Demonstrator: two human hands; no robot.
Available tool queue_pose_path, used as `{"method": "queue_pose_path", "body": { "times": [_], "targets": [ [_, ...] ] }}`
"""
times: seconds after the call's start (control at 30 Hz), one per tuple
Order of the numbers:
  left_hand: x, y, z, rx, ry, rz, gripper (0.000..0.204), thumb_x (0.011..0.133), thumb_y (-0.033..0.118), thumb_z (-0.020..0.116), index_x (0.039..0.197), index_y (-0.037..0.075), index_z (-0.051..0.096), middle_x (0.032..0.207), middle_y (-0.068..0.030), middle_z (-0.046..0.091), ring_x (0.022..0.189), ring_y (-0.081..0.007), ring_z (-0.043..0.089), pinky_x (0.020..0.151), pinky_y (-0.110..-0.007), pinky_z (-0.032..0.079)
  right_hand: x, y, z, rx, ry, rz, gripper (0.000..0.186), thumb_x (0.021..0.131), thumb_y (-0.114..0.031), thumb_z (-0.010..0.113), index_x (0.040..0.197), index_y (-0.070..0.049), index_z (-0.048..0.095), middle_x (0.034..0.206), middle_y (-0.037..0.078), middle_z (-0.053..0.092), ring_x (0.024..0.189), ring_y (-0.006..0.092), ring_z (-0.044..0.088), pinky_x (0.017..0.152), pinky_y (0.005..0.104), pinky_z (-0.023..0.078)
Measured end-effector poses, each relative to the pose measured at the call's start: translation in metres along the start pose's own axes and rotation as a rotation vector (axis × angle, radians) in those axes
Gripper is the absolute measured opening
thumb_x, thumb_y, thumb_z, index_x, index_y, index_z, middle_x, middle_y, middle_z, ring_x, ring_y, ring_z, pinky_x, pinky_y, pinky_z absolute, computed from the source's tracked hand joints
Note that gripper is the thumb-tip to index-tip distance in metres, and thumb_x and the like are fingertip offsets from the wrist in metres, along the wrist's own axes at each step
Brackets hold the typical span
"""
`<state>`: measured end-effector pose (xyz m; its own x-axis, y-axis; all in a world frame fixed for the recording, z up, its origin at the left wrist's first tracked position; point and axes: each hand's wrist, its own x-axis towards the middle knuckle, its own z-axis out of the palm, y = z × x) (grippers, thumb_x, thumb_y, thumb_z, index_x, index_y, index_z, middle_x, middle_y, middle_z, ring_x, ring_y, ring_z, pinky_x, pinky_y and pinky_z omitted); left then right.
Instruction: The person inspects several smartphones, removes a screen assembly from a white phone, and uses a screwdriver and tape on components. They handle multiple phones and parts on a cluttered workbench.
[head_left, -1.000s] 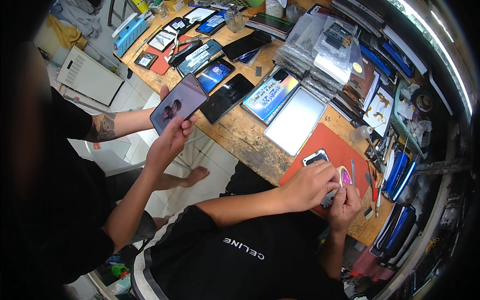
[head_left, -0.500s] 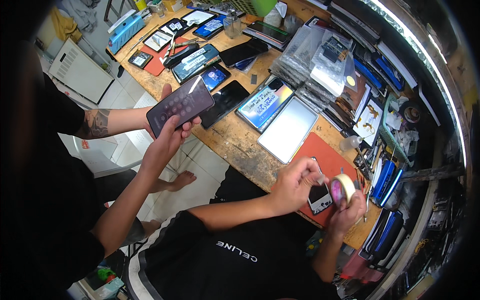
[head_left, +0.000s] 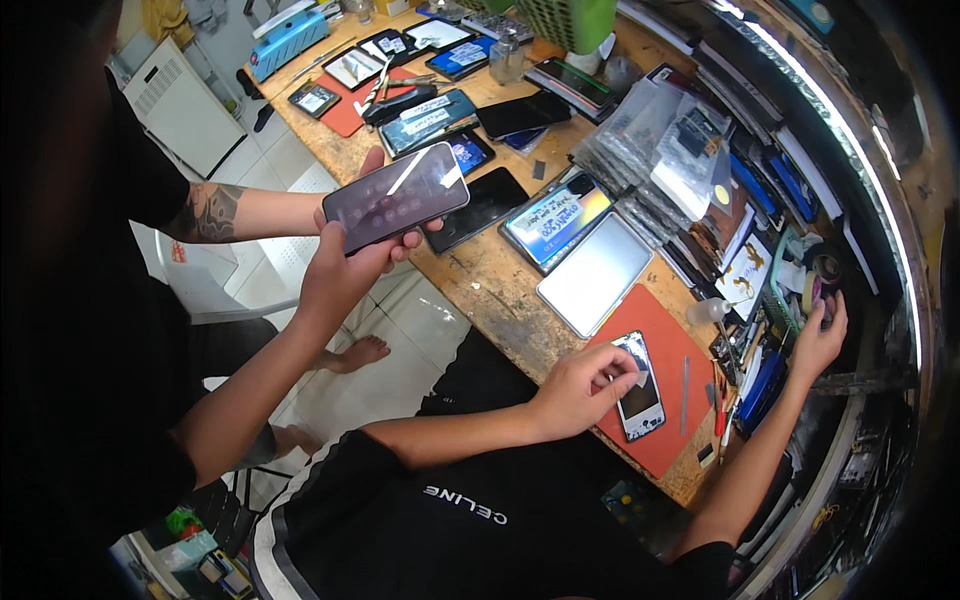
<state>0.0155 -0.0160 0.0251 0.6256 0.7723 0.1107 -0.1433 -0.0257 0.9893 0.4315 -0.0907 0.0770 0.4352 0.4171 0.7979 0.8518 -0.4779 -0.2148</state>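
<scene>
L hand (head_left: 322,214): tattooed arm in from 9 o'clock, clamped on the far end of the dark glass-fronted smartphone (head_left: 395,197); thumb over its top edge, fingertips curl under.
R hand (head_left: 340,275): up from 7 o'clock, gripping the same phone from below, on its near end.
Phone: at 10 o'clock of the frame, screen up w/ a glare streak, tilted, held just off the edge of the worn wooden workbench (head_left: 480,285).
Bench: runs 12 to 4 o'clock, packed w/ flat phones & tablets; silver tablet back (head_left: 594,274) at 2 o'clock of my hands.
Co-worker: seated at 5 o'clock, one hand (head_left: 580,385) pinching sth small on a white-framed phone (head_left: 640,395) on the red rubber mat (head_left: 672,345); other hand (head_left: 818,338) reaches out at 3 o'clock, at a tape roll (head_left: 812,290).
</scene>
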Motion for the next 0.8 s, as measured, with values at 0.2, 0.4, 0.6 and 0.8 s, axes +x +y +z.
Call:
{"method": "queue_pose_path", "body": {
  "times": [0.2, 0.4, 0.6, 0.8],
  "targets": [
    [0.000, -0.016, -0.008, -0.197, -0.019, -0.220, 0.013, 0.105, 0.007, 0.067, 0.114, -0.001, 0.068, 0.098, 0.0016, 0.072, 0.083, 0.0000, 0.062, 0.071, -0.017, 0.050, -0.121, -0.169, -0.072, 0.835, -0.808, 0.442, 0.016, 0.104, -0.009, 0.064, 0.110, 0.004, 0.072, 0.098, 0.009, 0.073, 0.093, 0.0150, 0.070, 0.083, 0.0276, 0.055],
    [-0.021, -0.021, 0.000, -0.421, -0.017, -0.341, 0.017, 0.107, 0.007, 0.063, 0.119, -0.004, 0.067, 0.107, -0.0116, 0.076, 0.094, -0.0141, 0.074, 0.081, -0.027, 0.061, -0.164, -0.203, -0.070, 1.200, -0.850, 0.567, 0.022, 0.100, -0.011, 0.071, 0.117, 0.002, 0.070, 0.098, 0.005, 0.073, 0.085, 0.0091, 0.067, 0.074, 0.0244, 0.052],
    [-0.036, -0.023, -0.005, -0.334, 0.026, -0.426, 0.020, 0.107, 0.006, 0.061, 0.123, -0.006, 0.064, 0.109, -0.0157, 0.075, 0.084, -0.0176, 0.075, 0.066, -0.026, 0.063, -0.174, -0.210, -0.074, 0.980, -0.921, 0.547, 0.008, 0.097, -0.008, 0.073, 0.099, 0.001, 0.072, 0.084, 0.005, 0.070, 0.067, 0.0080, 0.060, 0.062, 0.0252, 0.048],
    [-0.024, -0.023, -0.019, 0.192, 0.198, -0.041, 0.021, 0.105, 0.005, 0.062, 0.124, -0.004, 0.064, 0.101, -0.0096, 0.072, 0.072, -0.0090, 0.065, 0.057, -0.024, 0.054, -0.147, -0.211, -0.038, 0.837, -0.932, 0.425, 0.011, 0.098, -0.008, 0.071, 0.098, 0.003, 0.071, 0.081, 0.008, 0.070, 0.068, 0.0125, 0.062, 0.061, 0.0304, 0.048]
  ]
}}
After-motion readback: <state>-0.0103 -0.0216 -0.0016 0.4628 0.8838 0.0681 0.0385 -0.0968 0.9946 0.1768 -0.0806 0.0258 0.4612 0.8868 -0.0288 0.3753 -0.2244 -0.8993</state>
